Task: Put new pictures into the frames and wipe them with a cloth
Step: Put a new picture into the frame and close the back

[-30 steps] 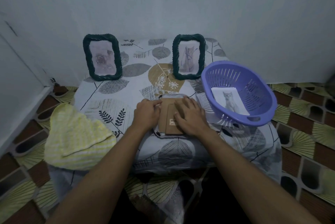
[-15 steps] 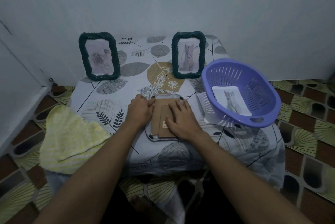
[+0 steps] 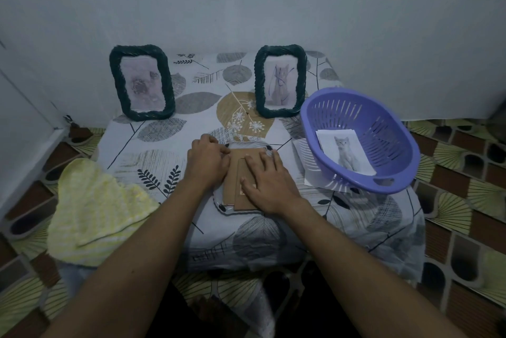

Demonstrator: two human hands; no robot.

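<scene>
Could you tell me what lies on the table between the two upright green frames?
Nothing stands between the left frame and the right frame; the head view shows only bare leaf-print tablecloth there.

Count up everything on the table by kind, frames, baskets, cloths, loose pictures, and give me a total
Picture frames: 3, two upright, one face down under the hands
Basket: 1
Cloth: 1
Loose cat picture: 1 in view, in the basket
Total: 6
</scene>
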